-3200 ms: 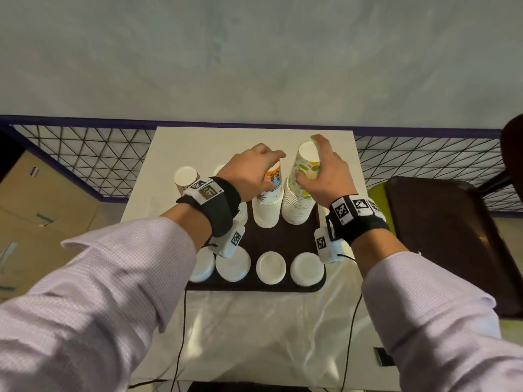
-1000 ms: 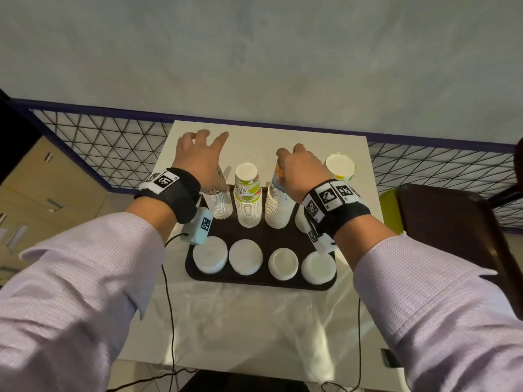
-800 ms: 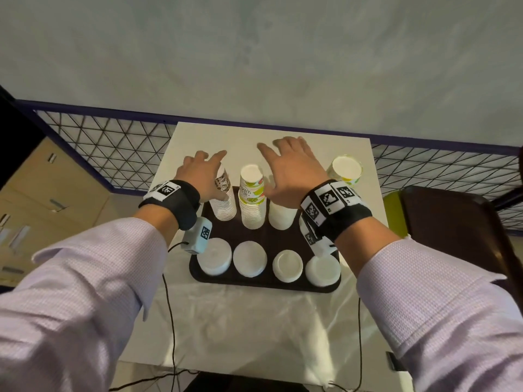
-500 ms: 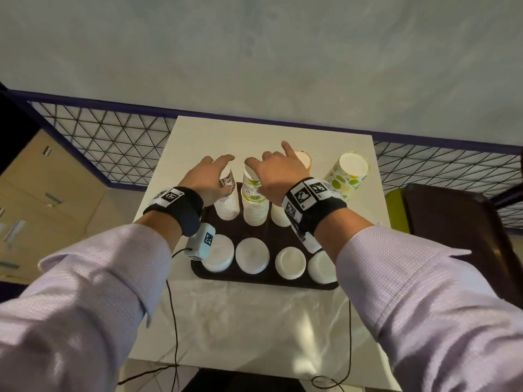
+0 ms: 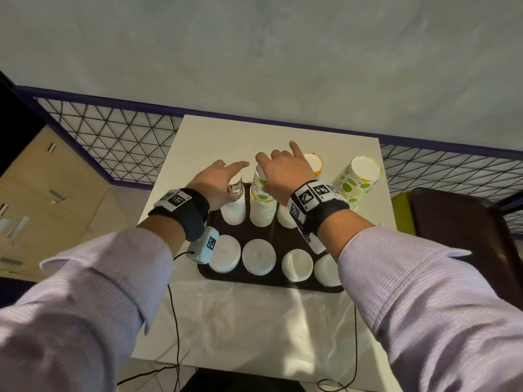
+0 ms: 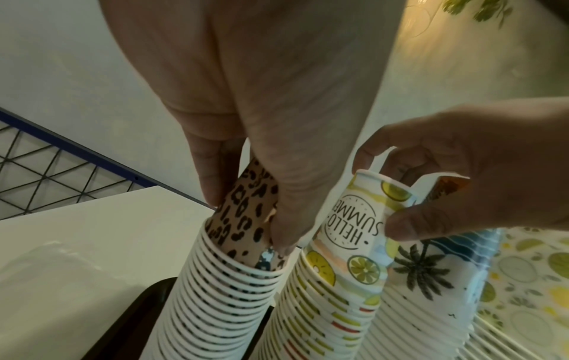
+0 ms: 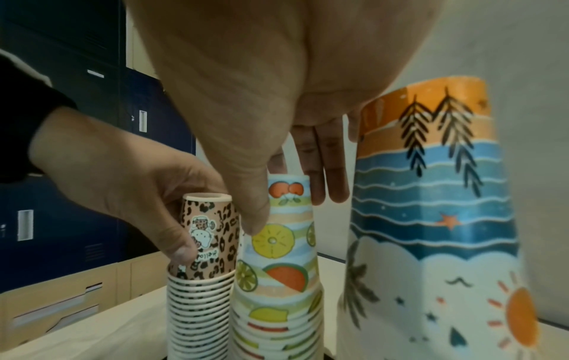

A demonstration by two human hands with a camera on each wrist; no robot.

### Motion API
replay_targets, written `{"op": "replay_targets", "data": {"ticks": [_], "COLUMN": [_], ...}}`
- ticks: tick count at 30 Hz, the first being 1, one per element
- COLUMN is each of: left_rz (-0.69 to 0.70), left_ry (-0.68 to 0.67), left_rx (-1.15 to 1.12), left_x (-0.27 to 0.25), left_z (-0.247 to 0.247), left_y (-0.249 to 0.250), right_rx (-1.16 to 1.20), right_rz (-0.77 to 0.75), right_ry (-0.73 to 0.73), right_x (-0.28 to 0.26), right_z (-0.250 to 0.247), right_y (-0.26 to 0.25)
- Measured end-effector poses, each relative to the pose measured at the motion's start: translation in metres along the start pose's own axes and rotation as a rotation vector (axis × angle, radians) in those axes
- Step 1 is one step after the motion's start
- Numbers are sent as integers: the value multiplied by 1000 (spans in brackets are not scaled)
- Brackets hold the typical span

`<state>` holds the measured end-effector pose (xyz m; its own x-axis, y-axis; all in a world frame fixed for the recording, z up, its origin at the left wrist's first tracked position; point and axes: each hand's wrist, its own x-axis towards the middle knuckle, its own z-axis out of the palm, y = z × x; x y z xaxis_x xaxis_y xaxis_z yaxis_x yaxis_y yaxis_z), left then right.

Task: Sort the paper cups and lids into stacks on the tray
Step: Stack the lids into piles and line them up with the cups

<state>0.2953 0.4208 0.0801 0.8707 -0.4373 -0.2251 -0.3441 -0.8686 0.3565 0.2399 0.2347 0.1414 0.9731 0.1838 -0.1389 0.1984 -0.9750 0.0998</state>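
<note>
On the tray (image 5: 271, 281), the left hand (image 5: 216, 183) grips the leopard-print cup stack (image 5: 234, 206) and the right hand (image 5: 283, 174) pinches the fruit-print stack (image 5: 261, 210). This looks like straightening; next, probably, bringing over the lime-dotted stack (image 5: 353, 182) leaning on the counter (image 5: 198, 142).

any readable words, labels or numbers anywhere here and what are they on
"HELLO SUMMER": upside down on the top cup of the fruit-print cup stack, gripped by the right hand.
"hello", probably: upside down on the top cup of the leopard-print cup stack, held by the left hand; small, unsure.
Wristband markers: black-and-white codes, no words.
Nothing else readable.
</note>
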Motion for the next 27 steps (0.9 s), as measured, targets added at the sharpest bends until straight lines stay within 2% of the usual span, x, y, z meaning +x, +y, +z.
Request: {"op": "replay_targets", "data": {"ticks": [7,10,12,16,19,21,23,27], "left_rz": [1,-12,-48,-35,-95,-114,-181,-239], "left_ry": [-23,-4,117,450,570,509,367,116], "left_rx": [-44,-236,-356,-419,-486,-457,-462,-386], "left_x": [-8,-21,-37,-74,-102,-118,-129,-132], "left_z": [-7,-21,-30,-17,14,40,67,104], "left_y": [4,4,-3,-32,-47,-51,-50,-40], "right_rx": [-43,-18,90,383,486,576,705,894], "right_rz": [-1,5,14,1,86,144,176,229], "right_ry": [6,55,186,549,631,596,519,175], "right_x": [2,-9,-26,-78,-128,-153,-166,-164], "right_z": [-1,-11,-19,-20,1,27,55,101], "right_y": [-1,0,2,13,17,10,-7,-54]}}
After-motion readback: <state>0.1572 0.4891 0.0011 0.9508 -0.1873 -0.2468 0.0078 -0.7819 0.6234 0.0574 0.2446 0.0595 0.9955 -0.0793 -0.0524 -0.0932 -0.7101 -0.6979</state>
